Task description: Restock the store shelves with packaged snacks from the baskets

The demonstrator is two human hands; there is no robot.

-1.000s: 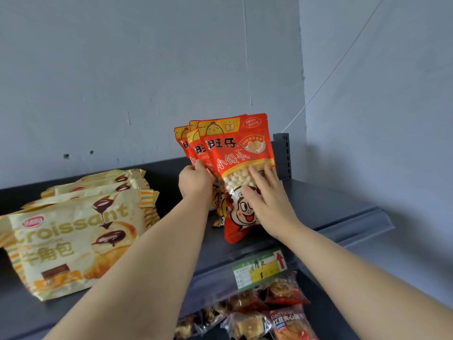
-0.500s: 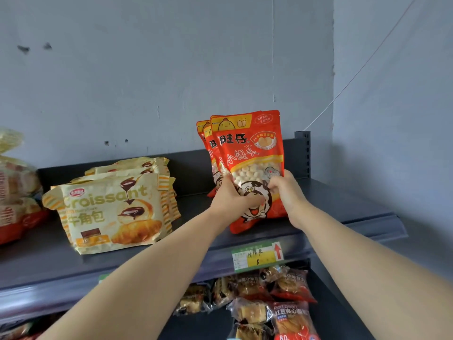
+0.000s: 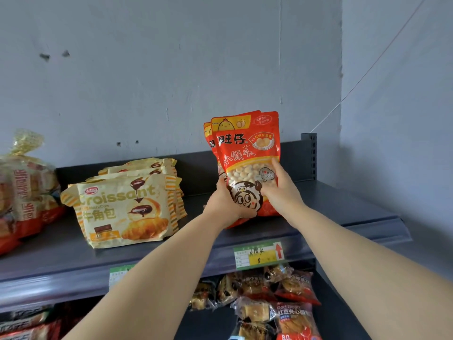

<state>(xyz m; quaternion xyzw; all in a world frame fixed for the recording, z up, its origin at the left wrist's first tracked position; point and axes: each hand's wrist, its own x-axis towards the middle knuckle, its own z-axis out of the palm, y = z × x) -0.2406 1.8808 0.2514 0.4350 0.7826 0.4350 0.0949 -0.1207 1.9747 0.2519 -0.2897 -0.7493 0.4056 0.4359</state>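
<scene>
**Left hand** [image 3: 226, 204]: grips the lower left edge of the red pouches [image 3: 247, 153], with the fingers and thumb curled round that edge.

**Right hand** [image 3: 282, 190]: grips the lower right edge of the same pouches. The thumb lies on the front panel beside the clear window and the fingers wrap behind.

**Pouches:** at least two, upright, front panels facing the camera, clamped between both hands. The rear pouch shows only as a strip at the left of the front one, above the left hand. The lower edge sits at or just above the shelf [image 3: 355, 217]. Contact cannot be confirmed, as the hands cover part of that edge.

**Left of the left hand:** croissant packs [image 3: 122, 207] lean in a row, front to back, on the same shelf, apart from the pouches. Farther left is bagged bread [image 3: 24, 187], partly out of view.

**Beyond the right hand:** a post [image 3: 308, 155] at the shelf's back corner.

**Below the hands:** a price tag [image 3: 258, 253] on the shelf's front rail. Under it, wrapped buns [image 3: 269, 290] lie on the lower level.
</scene>
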